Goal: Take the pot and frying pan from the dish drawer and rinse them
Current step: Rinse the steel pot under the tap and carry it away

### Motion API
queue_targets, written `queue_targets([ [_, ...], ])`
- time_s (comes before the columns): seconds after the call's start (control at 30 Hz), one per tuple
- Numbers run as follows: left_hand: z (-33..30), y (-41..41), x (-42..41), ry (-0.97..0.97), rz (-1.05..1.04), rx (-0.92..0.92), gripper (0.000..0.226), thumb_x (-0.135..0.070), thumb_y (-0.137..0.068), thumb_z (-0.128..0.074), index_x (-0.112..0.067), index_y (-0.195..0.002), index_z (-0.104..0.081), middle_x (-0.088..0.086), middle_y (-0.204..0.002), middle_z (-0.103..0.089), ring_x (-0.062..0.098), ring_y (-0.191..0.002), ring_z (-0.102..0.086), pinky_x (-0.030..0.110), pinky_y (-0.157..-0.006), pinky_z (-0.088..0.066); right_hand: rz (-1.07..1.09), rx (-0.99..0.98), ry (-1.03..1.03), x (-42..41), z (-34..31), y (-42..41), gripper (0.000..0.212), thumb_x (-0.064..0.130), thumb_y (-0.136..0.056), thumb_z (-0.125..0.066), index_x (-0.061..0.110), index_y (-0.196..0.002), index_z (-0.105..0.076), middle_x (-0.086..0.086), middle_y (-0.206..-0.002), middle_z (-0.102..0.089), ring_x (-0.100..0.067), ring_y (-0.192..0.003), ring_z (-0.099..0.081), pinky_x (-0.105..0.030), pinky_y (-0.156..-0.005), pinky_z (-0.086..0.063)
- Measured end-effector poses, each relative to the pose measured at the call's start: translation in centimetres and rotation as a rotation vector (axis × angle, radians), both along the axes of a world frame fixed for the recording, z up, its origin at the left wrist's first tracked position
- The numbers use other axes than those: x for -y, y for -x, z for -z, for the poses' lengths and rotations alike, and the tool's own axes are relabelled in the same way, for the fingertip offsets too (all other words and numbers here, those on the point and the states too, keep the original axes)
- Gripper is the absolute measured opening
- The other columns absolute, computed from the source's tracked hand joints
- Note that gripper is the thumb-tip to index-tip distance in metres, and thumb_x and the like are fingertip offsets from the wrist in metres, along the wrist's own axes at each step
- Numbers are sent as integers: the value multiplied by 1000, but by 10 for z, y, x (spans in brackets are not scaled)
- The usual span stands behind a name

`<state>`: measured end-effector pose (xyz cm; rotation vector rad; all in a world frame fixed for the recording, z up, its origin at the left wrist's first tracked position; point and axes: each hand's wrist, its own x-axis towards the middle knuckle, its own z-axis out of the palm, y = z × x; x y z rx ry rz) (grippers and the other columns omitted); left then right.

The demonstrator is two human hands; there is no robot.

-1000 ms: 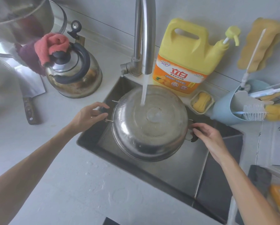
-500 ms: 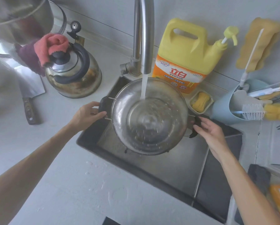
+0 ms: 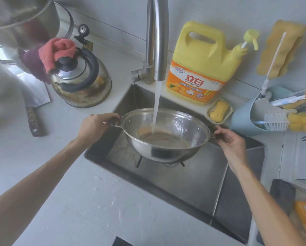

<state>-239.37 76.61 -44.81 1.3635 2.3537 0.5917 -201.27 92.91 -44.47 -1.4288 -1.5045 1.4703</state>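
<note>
Both forearms are bare to the frame edge, with no sleeves, gloves or jewellery on left hand (image 3: 93,126) or right hand (image 3: 233,145)

Both bare forearms reach forward and converge. The left hand (image 3: 95,127) curls its fingers round the dark left handle of the round stainless-steel pot (image 3: 166,137), knuckles up. The right hand (image 3: 231,143) grips the opposite handle, thumb on top, wrist bent slightly.

This is a home kitchen. There is a metal sink (image 3: 210,174) with a tap (image 3: 157,41) running water, a big yellow bottle of dish soap (image 3: 202,64), a kettle (image 3: 83,82), a knife (image 3: 33,107), and brushes (image 3: 274,121) for washing dishes.
</note>
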Motion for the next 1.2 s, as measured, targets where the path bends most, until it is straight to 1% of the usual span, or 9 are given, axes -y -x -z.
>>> queue_targets([
  [0.13,5,-4,-5,-41,11,65,45,6,-76,-51,-28,-101,-68,-12,-80,-70,24,-70,-62,33,-70,-49,60,6,0,3,3,-1,42,-16,-82,-55,25,-77,-64,15,-71,-72,2,-68,-64,-11,-75,-50],
  [0.27,1,-1,-3,-64,112,352,54,3,-75,-49,-44,-96,-64,-29,-86,-68,2,-80,-65,28,-83,-52,-19,-7,25,3,-2,-8,40,-13,-87,-48,23,-89,-65,13,-79,-74,0,-78,-67,-13,-79,-51],
  [0.43,-5,3,5,-21,102,658,41,-16,-71,-45,-39,-96,-69,-9,-89,-72,22,-90,-62,41,-84,-47,-28,-144,117,3,-10,-19,37,7,-96,-38,16,-87,-72,-3,-81,-74,-18,-83,-67,-30,-82,-55],
  [0.57,-2,-4,7,-34,141,554,14,-33,-84,-66,-46,-89,-66,-2,-89,-71,10,-77,-67,29,-85,-49,-78,-49,81,10,-14,-17,30,50,-72,-68,29,-94,-68,3,-75,-69,-12,-77,-64,-21,-72,-53],
  [0.73,5,-5,13,2,146,469,34,-22,-88,-64,-56,-92,-60,-7,-94,-71,7,-83,-67,17,-80,-49,-153,40,66,10,-26,-15,30,6,-89,-60,30,-106,-60,-1,-66,-70,-8,-61,-58,-17,-60,-50],
  [0.83,16,-16,22,114,191,469,48,-13,-88,-63,-60,-89,-56,-22,-82,-69,-3,-72,-68,11,-74,-47,-182,118,-34,10,-42,-8,31,7,-87,-64,32,-105,-62,2,-68,-72,-2,-55,-57,-11,-62,-48],
  [0.97,26,-22,30,127,167,454,29,-25,-85,-65,-51,-93,-56,-14,-82,-73,-5,-78,-68,25,-87,-50,-214,181,-120,8,-52,-3,32,10,-85,-67,31,-108,-62,10,-76,-74,-2,-68,-64,-6,-73,-46],
  [1.07,16,-21,27,50,161,380,46,-16,-87,-65,-59,-92,-54,-17,-85,-71,-10,-76,-65,10,-82,-44,-205,220,-111,8,-48,-8,31,10,-84,-68,35,-102,-60,18,-66,-68,-2,-58,-60,-7,-66,-46],
  [1.2,-5,-9,26,-76,95,366,24,-31,-82,-66,-46,-101,-63,-22,-88,-68,-5,-82,-64,28,-85,-49,-192,226,-39,18,-32,-12,36,2,-82,-68,34,-96,-58,7,-61,-66,-8,-52,-60,-11,-61,-49],
])
